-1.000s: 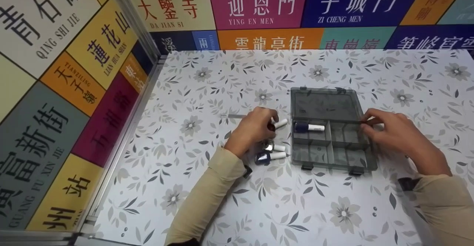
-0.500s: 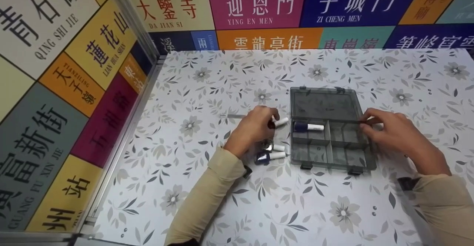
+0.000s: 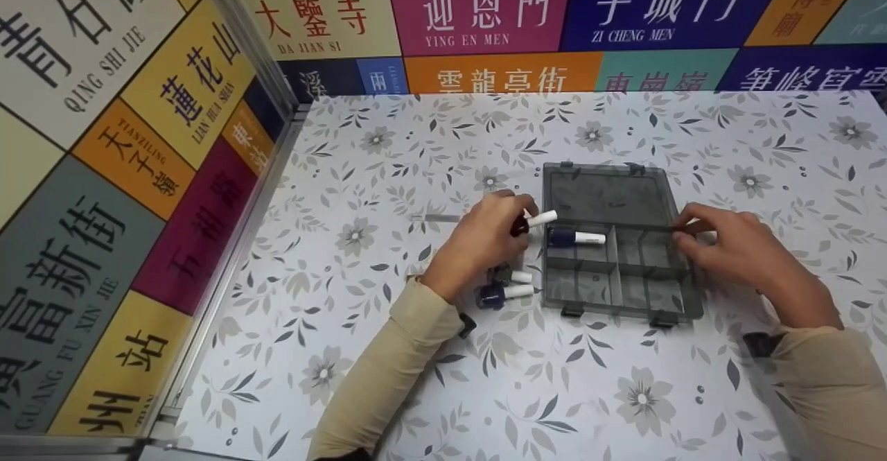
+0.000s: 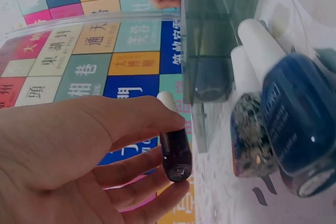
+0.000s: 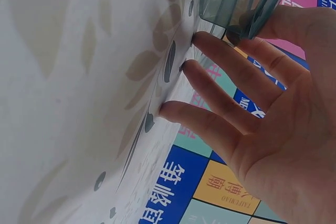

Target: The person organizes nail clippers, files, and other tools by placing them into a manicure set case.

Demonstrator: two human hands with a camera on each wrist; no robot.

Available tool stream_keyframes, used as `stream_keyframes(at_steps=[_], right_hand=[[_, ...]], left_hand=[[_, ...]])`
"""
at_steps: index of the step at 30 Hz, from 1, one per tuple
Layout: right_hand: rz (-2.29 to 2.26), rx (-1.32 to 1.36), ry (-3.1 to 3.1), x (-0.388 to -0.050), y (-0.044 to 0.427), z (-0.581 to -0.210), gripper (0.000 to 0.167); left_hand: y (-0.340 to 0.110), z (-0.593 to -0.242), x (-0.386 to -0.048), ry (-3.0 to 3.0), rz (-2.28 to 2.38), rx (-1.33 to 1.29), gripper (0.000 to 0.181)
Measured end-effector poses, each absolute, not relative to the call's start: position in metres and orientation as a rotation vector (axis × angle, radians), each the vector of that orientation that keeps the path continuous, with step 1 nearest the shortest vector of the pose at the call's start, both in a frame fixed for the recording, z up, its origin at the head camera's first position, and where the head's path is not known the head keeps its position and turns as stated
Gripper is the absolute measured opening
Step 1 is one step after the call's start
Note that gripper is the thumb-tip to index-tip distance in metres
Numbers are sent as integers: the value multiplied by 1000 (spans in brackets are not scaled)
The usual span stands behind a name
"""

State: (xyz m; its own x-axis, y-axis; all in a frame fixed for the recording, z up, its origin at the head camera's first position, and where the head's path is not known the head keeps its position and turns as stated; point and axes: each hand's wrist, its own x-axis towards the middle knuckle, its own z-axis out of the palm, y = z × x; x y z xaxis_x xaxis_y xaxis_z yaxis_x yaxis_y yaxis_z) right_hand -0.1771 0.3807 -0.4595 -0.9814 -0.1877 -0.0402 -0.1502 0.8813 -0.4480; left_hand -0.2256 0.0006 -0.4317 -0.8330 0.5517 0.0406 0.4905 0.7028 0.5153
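Note:
My left hand pinches a dark nail polish bottle with a white cap between thumb and fingers, lifted just left of the box. A smoky clear compartment box stands with its lid folded back. In its upper left compartment lies a dark blue nail polish bottle. My right hand holds the box's right edge between thumb and index finger, its other fingers spread to the table. Beside the box lie a glittery nail polish bottle and another blue nail polish bottle.
A thin clear strip lies on the flower-patterned table, partly behind my left hand. Colourful sign-covered panels border the table at the back and left.
My left hand has raised the dark nail polish bottle off the table and moved it slightly right and away, towards the box. The right hand stays at the box edge.

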Motion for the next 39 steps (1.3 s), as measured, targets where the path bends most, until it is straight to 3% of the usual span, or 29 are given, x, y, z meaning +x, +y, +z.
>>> stream_keyframes(at_steps=[24, 39], right_hand=[[-719, -255, 2944, -178, 379, -457, 14], [-756, -231, 2939, -175, 379, -457, 17]], left_hand=[[41, -430, -215, 2728, 724, 1218, 29], [54, -440, -213, 2744, 554, 1276, 27]])
